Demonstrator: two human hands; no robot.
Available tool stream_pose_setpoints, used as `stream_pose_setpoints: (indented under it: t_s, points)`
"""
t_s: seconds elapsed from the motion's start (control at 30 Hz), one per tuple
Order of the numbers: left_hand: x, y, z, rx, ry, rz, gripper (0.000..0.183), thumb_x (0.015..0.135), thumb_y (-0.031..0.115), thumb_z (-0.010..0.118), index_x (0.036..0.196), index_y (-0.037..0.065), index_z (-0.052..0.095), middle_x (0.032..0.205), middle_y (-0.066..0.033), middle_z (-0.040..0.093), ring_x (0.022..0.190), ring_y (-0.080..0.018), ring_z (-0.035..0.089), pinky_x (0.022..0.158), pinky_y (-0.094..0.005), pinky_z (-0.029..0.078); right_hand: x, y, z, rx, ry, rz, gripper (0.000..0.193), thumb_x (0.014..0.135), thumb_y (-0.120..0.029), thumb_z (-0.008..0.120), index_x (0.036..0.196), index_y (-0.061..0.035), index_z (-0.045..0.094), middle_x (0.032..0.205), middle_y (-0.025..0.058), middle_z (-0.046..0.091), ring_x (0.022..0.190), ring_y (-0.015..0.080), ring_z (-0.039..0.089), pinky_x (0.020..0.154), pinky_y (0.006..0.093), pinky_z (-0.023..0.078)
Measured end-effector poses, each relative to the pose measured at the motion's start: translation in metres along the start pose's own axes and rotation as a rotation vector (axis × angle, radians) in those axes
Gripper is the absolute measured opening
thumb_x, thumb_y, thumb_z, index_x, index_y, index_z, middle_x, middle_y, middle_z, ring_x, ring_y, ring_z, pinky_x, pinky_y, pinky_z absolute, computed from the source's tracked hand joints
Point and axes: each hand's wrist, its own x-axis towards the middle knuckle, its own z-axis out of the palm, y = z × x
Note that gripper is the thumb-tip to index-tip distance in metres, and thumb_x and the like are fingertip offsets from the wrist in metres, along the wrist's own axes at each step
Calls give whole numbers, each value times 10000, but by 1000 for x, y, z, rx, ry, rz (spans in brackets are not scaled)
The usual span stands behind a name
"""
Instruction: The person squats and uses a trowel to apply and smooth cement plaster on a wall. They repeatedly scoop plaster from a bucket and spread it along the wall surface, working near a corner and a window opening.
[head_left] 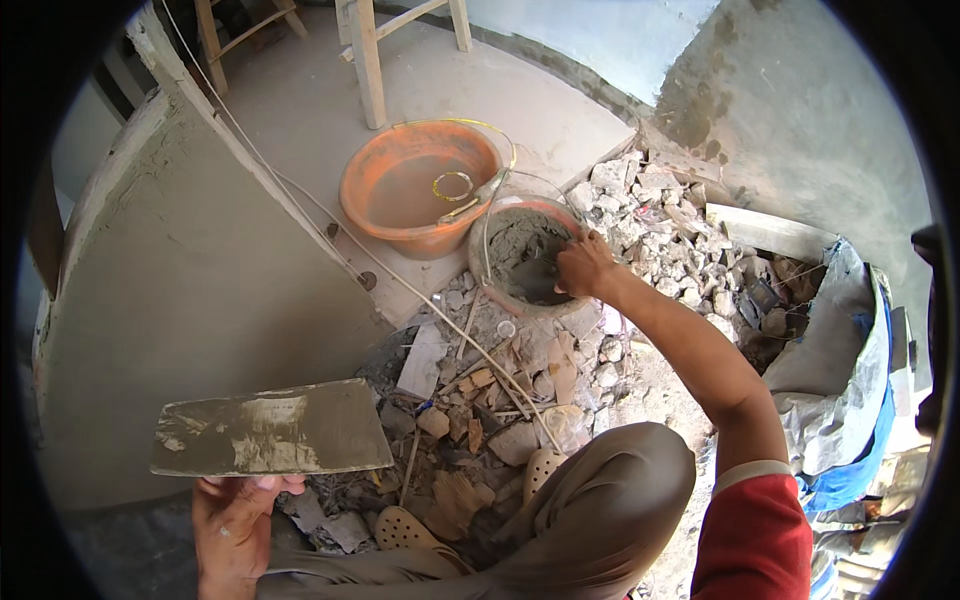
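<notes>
My left hand (233,525) is closed beneath a rectangular plastering float (330,430), holding it with the flat face up. Grey smears and a pale worn patch mark its face; its handle is hidden underneath. My right arm reaches forward to a bucket (480,262) of wet grey mortar (520,238). There my right hand (588,265) is closed on a trowel, whose dark blade (535,280) rests in the mortar inside the rim. Its handle is mostly covered by my fingers.
An orange basin (365,212) of murky water stands beside the bucket. Rubble (690,240) lies around it and near my feet. A smooth grey mortar wall (220,270) rises at left, a cable along its edge. A stuffed sack (825,350) stands right; a wooden stool (368,75) is behind.
</notes>
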Motion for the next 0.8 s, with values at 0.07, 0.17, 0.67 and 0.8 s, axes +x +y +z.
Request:
stream_pose_setpoints:
  t_s: [0.07,0.17,0.67,0.8]
  points:
    - [0,0,-1,25,-20,29,227,955,102,766,1152,11,700,1010,-122,754,860,-233,731,780,-368,606,8,1,1,-30,-14,9,454,859,-506,805,1107,-127,838,1264,135,761,1351,384,588,1117,499,410]
    - [1,1,-1,9,-20,50,235,937,75,774,1147,6,697,1011,-129,751,848,-242,726,770,-373,600,13,9,-2,-75,-104,22,465,841,-515,818,1114,-139,837,1244,115,772,1327,368,612,1105,511,419]
    - [12,4,16,-59,15,65,313,877,40,805,1159,-17,681,1036,-134,741,829,-237,701,767,-377,563,-18,24,-85,-167,-52,121,306,949,-277,716,1208,-139,799,1230,104,777,1164,306,736,944,491,555]
    - [12,7,18,-31,5,56,306,881,35,797,1158,-19,682,1025,-134,743,827,-235,700,770,-374,555,-3,1,-43,-266,182,123,234,976,-279,697,1088,-122,829,1089,95,808,1049,276,768,846,419,556]
